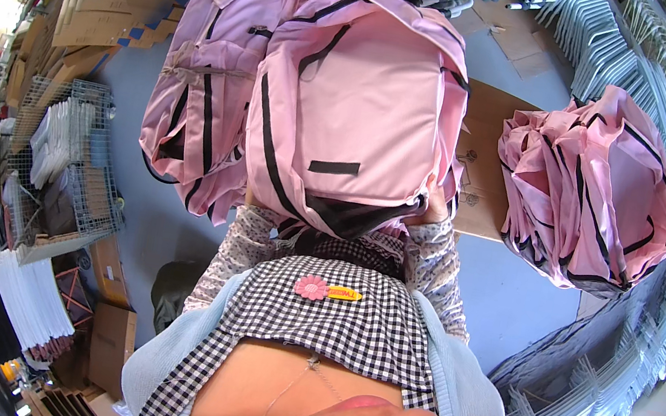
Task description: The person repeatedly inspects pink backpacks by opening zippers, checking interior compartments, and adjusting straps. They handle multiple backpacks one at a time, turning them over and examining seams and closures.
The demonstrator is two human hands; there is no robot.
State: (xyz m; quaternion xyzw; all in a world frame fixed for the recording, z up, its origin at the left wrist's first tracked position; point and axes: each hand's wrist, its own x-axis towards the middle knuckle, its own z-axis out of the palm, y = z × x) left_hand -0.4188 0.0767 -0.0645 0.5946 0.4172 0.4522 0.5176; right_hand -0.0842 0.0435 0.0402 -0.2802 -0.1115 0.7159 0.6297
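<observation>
You hold the pink backpack [356, 108] upright against your chest, its long axis running away from you, right hand [434, 213] gripping its bottom edge, left hand hidden beneath.

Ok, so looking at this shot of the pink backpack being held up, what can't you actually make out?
Head view only:
- Left hand: hidden behind the pink backpack; only its patterned sleeve shows.
- Right hand: mostly covered by the backpack's lower edge; fingers and grip not visible.
- Second backpack: partly overlapped by the held one.
- Cardboard box: covered on either side by the backpack and the folded pink stack.
- Far shelves: bent, small at the rim.
</observation>
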